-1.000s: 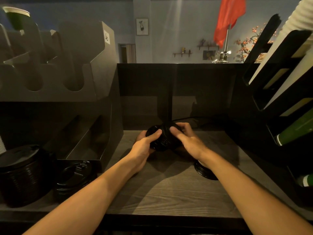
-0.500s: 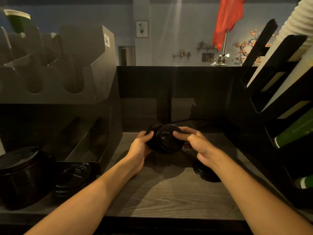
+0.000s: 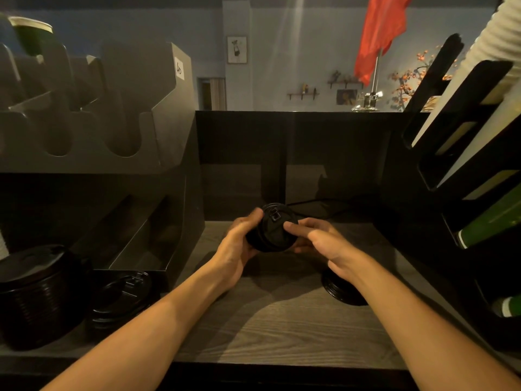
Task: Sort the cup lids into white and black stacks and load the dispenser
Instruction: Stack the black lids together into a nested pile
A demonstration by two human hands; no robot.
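Worktop [image 3: 282, 334]: grey wood-grain board, dim light.
Dispenser [image 3: 158, 131], 10 o'clock: matte grey sheet, angular, with rounded U-shaped cut-outs in its front. White label [image 3: 179, 70] on its right side, hand-written, two characters, not legible with certainty.
Rack [image 3: 465, 165], 3 o'clock: glossy black, slanted slots.
Tall stack [image 3: 36, 294] of black lids, 8 o'clock, on the worktop: ribbed sides, domed top. Short stack [image 3: 121, 300] of black lids just beside it, at the foot of the dispenser.
Held stack [image 3: 272, 230] of black lids, centre, lying sideways above the worktop with its round embossed top facing the camera.
Left hand [image 3: 239, 244]: fingers curled round the held stack's left side.
Right hand [image 3: 324, 244]: fingers narrow, pinching the front lid, index tip on its face.
Low stack [image 3: 341, 292] of black lids, 4 o'clock, on the worktop under the right wrist.
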